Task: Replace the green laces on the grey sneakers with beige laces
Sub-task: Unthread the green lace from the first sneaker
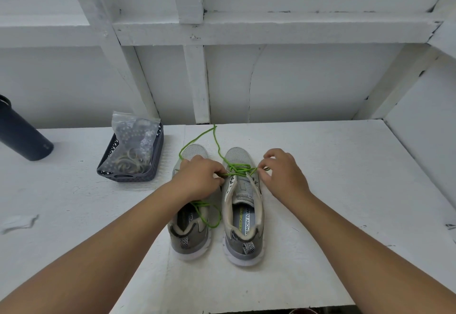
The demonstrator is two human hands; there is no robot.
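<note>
On the worktop (320,165), mid-surface, two sneakers (243,205) stand side by side. Both hands, left (197,178) and right (281,173), pinch the right shoe's green lace (238,168). Bare room lies at 3 o'clock; a basket (133,163) at 10 o'clock.

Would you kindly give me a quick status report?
Both hands, left and right, pinching green lace on right sneaker. Lace partly unthreaded. Nothing in the way.
</note>
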